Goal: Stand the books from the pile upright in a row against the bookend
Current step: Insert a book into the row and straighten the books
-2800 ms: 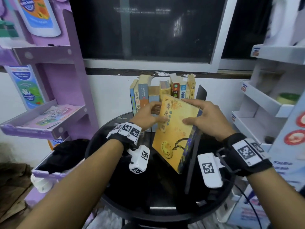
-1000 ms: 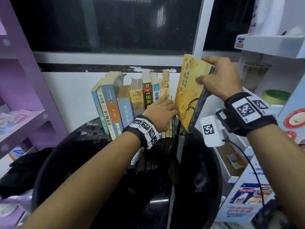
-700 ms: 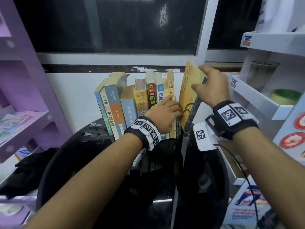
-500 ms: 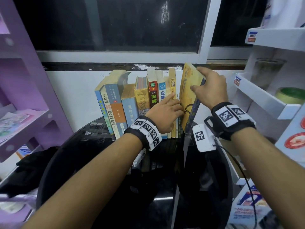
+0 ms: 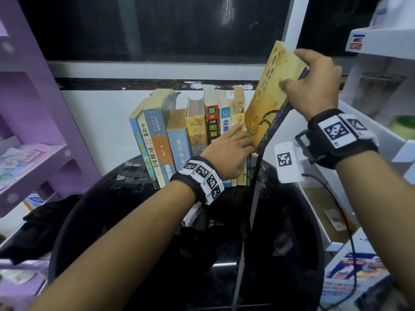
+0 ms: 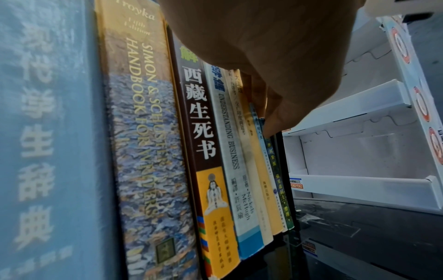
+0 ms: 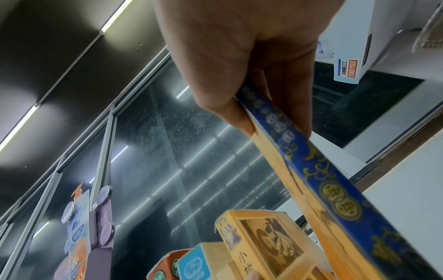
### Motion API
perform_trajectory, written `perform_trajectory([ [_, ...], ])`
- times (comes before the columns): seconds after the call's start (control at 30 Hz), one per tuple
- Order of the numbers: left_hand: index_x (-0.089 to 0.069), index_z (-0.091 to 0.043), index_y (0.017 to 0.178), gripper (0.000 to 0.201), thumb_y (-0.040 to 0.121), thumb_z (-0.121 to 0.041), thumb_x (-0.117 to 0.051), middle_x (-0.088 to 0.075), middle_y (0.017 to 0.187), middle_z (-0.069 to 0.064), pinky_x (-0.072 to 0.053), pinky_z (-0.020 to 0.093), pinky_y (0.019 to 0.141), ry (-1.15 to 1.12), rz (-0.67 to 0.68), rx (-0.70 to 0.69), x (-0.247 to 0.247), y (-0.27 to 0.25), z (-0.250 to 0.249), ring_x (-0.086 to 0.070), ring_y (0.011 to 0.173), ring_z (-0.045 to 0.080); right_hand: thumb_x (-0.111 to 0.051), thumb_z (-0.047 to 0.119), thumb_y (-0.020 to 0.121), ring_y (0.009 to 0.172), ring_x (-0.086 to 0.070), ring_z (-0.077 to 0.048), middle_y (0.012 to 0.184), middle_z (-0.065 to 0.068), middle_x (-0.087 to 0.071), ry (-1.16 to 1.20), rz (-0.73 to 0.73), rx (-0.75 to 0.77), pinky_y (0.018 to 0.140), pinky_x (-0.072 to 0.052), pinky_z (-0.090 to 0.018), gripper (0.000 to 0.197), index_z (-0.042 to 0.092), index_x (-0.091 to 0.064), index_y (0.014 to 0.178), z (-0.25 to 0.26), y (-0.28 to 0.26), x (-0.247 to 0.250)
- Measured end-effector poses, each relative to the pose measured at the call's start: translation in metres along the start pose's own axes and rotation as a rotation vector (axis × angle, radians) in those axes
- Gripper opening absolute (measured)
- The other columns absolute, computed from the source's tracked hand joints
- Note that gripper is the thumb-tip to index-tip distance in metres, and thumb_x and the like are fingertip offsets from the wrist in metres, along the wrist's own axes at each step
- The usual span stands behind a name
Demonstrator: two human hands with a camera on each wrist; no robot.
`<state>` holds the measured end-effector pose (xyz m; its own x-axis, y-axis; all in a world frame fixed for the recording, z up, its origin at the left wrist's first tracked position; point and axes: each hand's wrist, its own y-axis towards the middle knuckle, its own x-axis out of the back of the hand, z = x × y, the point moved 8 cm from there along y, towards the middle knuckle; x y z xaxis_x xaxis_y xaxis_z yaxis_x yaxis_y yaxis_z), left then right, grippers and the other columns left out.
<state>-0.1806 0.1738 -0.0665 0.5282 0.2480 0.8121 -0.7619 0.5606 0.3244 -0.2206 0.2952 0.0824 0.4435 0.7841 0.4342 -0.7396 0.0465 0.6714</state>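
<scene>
Several books (image 5: 195,131) stand upright in a row at the back of a round black table (image 5: 125,212), against the wall. My right hand (image 5: 298,70) grips the top end of a yellow book with a blue spine (image 5: 267,97), held tilted in the air above the row's right end. In the right wrist view the thumb and fingers of that hand (image 7: 263,113) pinch the book (image 7: 335,189). My left hand (image 5: 233,140) lies with straight fingers on the spines of the rightmost books (image 6: 239,151). A thin black bookend (image 5: 256,176) stands just right of the row.
A purple display shelf (image 5: 33,153) stands close on the left, with a black cloth (image 5: 45,225) below it. A white shelf rack (image 5: 381,135) crowds the right side. A dark window fills the wall above the books.
My right hand has lifted the yellow book up from the row's right end and tilted it more. My left hand has stayed on the spines.
</scene>
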Motion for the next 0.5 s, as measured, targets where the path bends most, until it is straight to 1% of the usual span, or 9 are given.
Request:
perform_trajectory([
  [0.03,-0.062,-0.018,0.124,0.051,0.074,-0.026,-0.052,-0.061,0.124,0.0,-0.001,0.043,0.121,-0.002,-0.003,0.0,0.0,0.0,0.0,-0.046,0.127,0.021,-0.068,0.013,0.082,0.104,-0.062,-0.012,0.124,0.001,-0.065,-0.003,-0.007,0.013,0.092,-0.051,-0.025,0.053,0.021,-0.056,0.134,0.0,-0.002,-0.001],
  [0.1,-0.063,-0.017,0.123,0.05,0.075,-0.025,-0.051,-0.062,0.125,0.001,-0.001,0.043,0.121,-0.009,-0.016,0.002,0.001,0.0,0.001,-0.046,0.127,0.021,-0.066,0.011,0.084,0.104,-0.063,-0.014,0.125,-0.001,-0.065,-0.016,-0.024,0.031,0.089,-0.053,-0.027,0.051,0.019,-0.055,0.134,-0.001,-0.004,-0.002],
  [0.2,-0.065,-0.017,0.121,0.047,0.076,-0.023,-0.052,-0.062,0.124,0.001,0.002,0.041,0.12,-0.016,-0.033,0.002,0.003,-0.001,0.001,-0.047,0.125,0.021,-0.064,0.01,0.083,0.106,-0.064,-0.02,0.125,-0.003,-0.065,-0.037,-0.053,0.022,0.093,-0.053,-0.035,0.053,0.018,-0.055,0.134,-0.006,-0.002,0.0],
  [0.27,-0.065,-0.017,0.121,0.048,0.076,-0.024,-0.052,-0.062,0.123,0.001,0.003,0.04,0.12,-0.019,-0.032,0.003,0.003,-0.001,0.0,-0.047,0.125,0.021,-0.065,0.011,0.082,0.108,-0.063,-0.022,0.126,-0.004,-0.064,-0.043,-0.047,-0.003,0.092,-0.054,-0.039,0.055,0.019,-0.054,0.135,-0.012,-0.002,-0.003],
  [0.33,-0.064,-0.018,0.122,0.049,0.075,-0.024,-0.051,-0.062,0.125,0.001,0.001,0.042,0.12,-0.027,-0.029,0.003,0.002,-0.002,0.001,-0.047,0.126,0.021,-0.064,0.01,0.082,0.104,-0.064,-0.025,0.122,-0.006,-0.066,-0.051,-0.029,-0.013,0.089,-0.056,-0.04,0.051,0.019,-0.055,0.132,-0.016,-0.007,-0.009],
  [0.4,-0.063,-0.018,0.123,0.05,0.075,-0.025,-0.051,-0.062,0.126,0.001,0.001,0.042,0.121,-0.028,-0.028,0.002,0.002,-0.002,0.001,-0.046,0.127,0.021,-0.062,0.009,0.082,0.097,-0.066,-0.027,0.112,-0.009,-0.068,-0.073,-0.012,-0.009,0.085,-0.057,-0.043,0.048,0.019,-0.057,0.129,-0.018,-0.014,-0.017],
  [0.43,-0.062,-0.018,0.124,0.05,0.075,-0.025,-0.051,-0.061,0.126,0.0,0.002,0.041,0.121,-0.026,-0.025,0.003,0.002,-0.002,0.001,-0.045,0.127,0.02,-0.061,0.009,0.082,0.095,-0.066,-0.029,0.109,-0.01,-0.069,-0.087,-0.008,-0.014,0.085,-0.056,-0.044,0.049,0.019,-0.056,0.129,-0.02,-0.018,-0.021],
  [0.5,-0.062,-0.018,0.125,0.051,0.076,-0.025,-0.05,-0.061,0.127,0.0,0.004,0.041,0.12,-0.022,-0.019,0.006,0.002,-0.002,0.001,-0.044,0.129,0.02,-0.06,0.009,0.082,0.098,-0.064,-0.031,0.109,-0.012,-0.068,-0.105,0.01,-0.033,0.089,-0.054,-0.043,0.052,0.02,-0.053,0.132,-0.026,-0.024,-0.029],
])
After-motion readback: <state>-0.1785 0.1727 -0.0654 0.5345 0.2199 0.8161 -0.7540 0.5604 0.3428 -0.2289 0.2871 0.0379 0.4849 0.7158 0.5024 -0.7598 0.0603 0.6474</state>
